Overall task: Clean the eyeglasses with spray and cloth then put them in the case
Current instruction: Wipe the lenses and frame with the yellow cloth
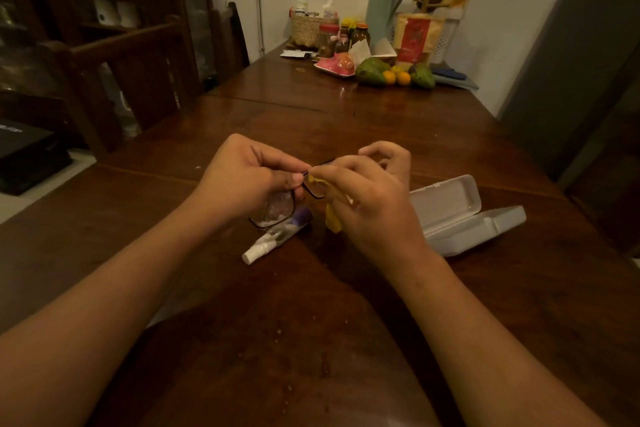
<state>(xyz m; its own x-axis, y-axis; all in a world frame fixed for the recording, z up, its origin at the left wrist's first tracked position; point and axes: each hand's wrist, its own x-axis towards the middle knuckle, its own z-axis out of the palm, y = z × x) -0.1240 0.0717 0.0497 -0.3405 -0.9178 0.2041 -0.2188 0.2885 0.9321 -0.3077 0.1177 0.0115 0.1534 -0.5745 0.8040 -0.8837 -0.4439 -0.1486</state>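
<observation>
Pinching thin black-framed eyeglasses (277, 210) in the left hand (242, 180), clutching a crumpled yellow cloth (333, 220) against one lens with the right hand (367, 208); leaving the open white plastic case (450, 211) just right of that nearer hand.

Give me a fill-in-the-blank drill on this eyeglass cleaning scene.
1. While the left hand holds the eyeglasses, the right hand rubs a lens with a ____ cloth.
2. The spray bottle lies on its ____ on the table.
3. The case, to the right of both hands, sits with its lid ____.
Missing words: yellow; side; open.
</observation>
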